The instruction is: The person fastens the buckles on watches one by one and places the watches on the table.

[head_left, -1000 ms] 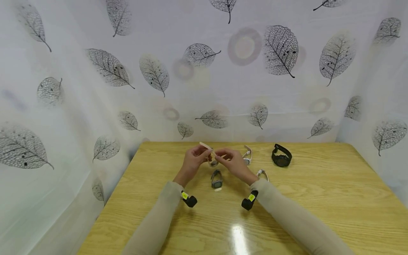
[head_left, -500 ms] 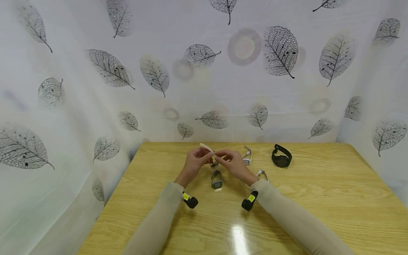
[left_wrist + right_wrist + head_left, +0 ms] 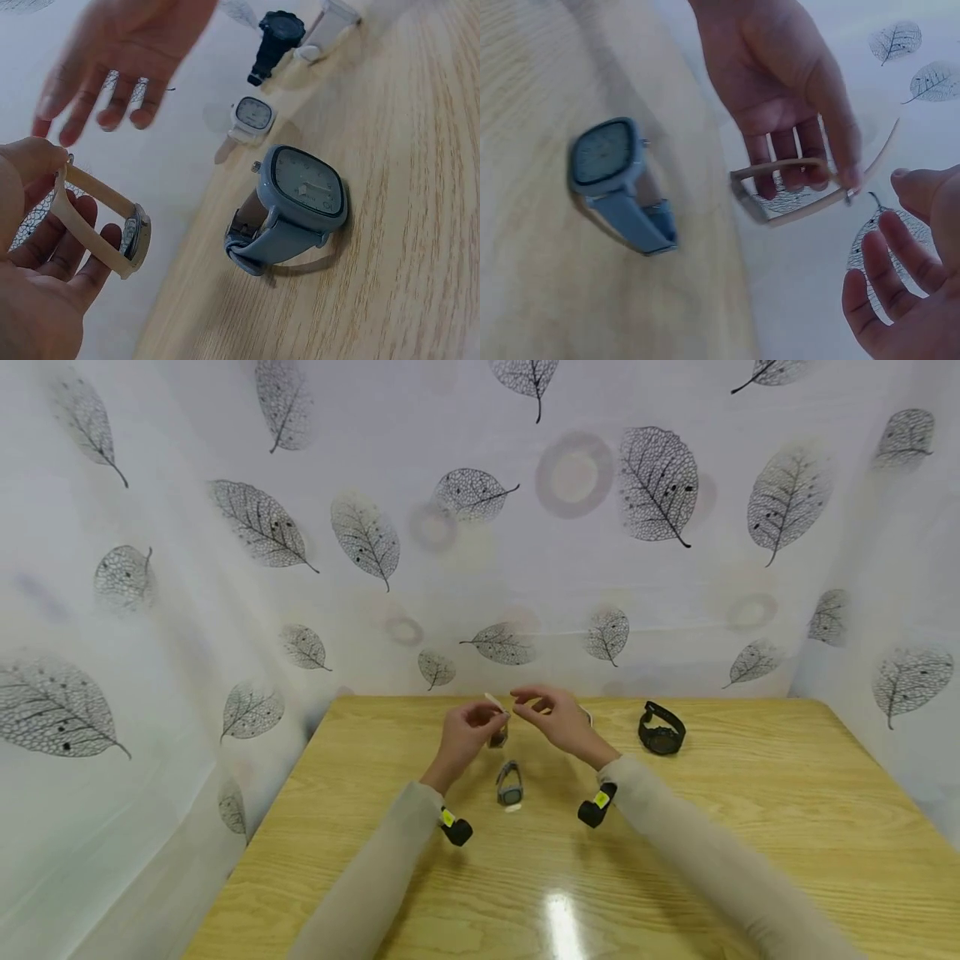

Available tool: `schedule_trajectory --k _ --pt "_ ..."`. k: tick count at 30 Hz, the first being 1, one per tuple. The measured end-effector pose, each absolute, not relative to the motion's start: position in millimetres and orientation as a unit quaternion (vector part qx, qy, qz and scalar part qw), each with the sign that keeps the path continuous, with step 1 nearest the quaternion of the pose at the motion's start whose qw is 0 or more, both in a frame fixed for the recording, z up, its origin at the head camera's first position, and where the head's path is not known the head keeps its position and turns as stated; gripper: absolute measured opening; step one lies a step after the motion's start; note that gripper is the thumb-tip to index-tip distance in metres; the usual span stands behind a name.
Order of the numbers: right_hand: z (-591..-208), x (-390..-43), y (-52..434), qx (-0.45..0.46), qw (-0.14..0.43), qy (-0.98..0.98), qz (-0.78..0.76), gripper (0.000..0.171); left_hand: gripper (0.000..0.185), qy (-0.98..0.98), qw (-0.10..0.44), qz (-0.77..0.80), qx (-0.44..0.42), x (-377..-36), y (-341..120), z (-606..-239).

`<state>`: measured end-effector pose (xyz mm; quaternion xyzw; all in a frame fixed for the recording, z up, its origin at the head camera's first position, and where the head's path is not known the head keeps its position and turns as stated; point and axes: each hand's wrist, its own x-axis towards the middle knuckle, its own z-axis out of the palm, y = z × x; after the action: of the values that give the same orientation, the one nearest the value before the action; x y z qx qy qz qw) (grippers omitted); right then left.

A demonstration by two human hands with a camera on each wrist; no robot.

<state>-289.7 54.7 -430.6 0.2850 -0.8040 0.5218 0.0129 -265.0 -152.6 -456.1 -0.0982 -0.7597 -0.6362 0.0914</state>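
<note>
Wooden table (image 3: 750,827), leaf-print curtain behind.
Your left hand (image 3: 467,732) pinches the beige watch (image 3: 101,220); your right hand (image 3: 553,717), fingers loosely spread, holds nothing above the blue watch (image 3: 510,784).

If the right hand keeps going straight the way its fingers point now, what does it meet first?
Probably the beige-strapped watch pinched in the left hand. The right hand hangs open with its fingertips aimed at that strap's free end, a small gap between them. Depth is unclear, so it might brush the left thumb instead.

Beige-strapped watch (image 3: 101,225), blue-grey watch (image 3: 296,202), black watch (image 3: 662,728), leaf-patterned white curtain (image 3: 480,527)
</note>
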Motion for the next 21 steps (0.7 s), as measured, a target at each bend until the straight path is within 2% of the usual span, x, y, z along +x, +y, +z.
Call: schedule_trajectory --k 7,15,21 --pt "-407 -291 52 0.311 0.006 -0.811 0.495 0.036 0.018 -0.787 0.111 -0.598 -0.099 -266 -144 -454" --pt "-410 -290 47 0.315 -0.005 -0.826 0.467 0.027 0.02 -0.795 0.117 -0.587 -0.103 -267 -142 -458" --pt "-415 -291 47 0.321 0.004 -0.82 0.474 0.03 0.022 -0.8 0.102 -0.58 -0.109 -265 -146 -460"
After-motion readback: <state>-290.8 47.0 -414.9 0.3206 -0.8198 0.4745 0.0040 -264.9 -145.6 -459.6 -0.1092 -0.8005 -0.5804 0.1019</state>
